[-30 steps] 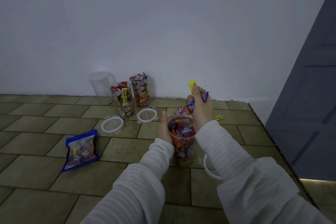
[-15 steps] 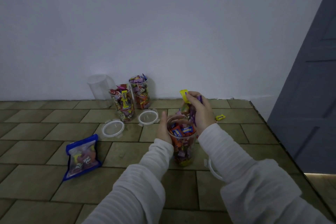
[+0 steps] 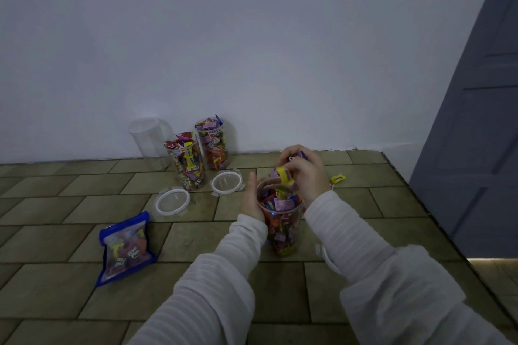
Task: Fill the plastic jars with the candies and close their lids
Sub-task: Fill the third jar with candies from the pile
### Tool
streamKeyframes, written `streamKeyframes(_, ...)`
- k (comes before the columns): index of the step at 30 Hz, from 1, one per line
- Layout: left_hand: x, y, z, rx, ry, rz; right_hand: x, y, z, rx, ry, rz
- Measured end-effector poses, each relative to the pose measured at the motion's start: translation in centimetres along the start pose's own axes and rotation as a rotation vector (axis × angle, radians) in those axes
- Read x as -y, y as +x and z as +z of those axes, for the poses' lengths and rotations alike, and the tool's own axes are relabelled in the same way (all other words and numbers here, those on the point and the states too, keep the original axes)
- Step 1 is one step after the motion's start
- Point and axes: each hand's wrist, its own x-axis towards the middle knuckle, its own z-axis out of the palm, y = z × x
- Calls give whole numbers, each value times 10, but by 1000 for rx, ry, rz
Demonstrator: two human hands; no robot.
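Observation:
A clear plastic jar (image 3: 281, 228), nearly full of wrapped candies, stands upright on the tiled floor in front of me. My left hand (image 3: 252, 199) grips its left side near the rim. My right hand (image 3: 304, 173) hovers over the jar's mouth, holding a bunch of candies (image 3: 286, 175), a yellow one and a purple one among them. Two more candy-filled jars (image 3: 188, 161) (image 3: 213, 144) stand uncovered near the wall, beside an empty jar (image 3: 148, 137). Two round lids (image 3: 173, 201) (image 3: 227, 180) lie flat on the tiles.
A blue-edged candy bag (image 3: 126, 246) lies at the left. One yellow candy (image 3: 338, 178) sits loose on the floor at the right. Part of another lid (image 3: 325, 255) shows under my right sleeve. A white wall stands behind; a grey door (image 3: 476, 120) at the right.
My right hand has come down with the candies from above the jar to its mouth. My left hand has kept its grip on the jar.

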Motion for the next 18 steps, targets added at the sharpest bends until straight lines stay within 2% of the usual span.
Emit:
streamKeyframes(6,2,2,0,21,-37,1,2,-2,1,36,21,-14)
streamKeyframes(14,4,2,2,56,-203,-14,8,-14,-10,337,-256,-29)
streamKeyframes(18,3,3,0,73,-199,-86,4,-14,-17,299,-412,-111)
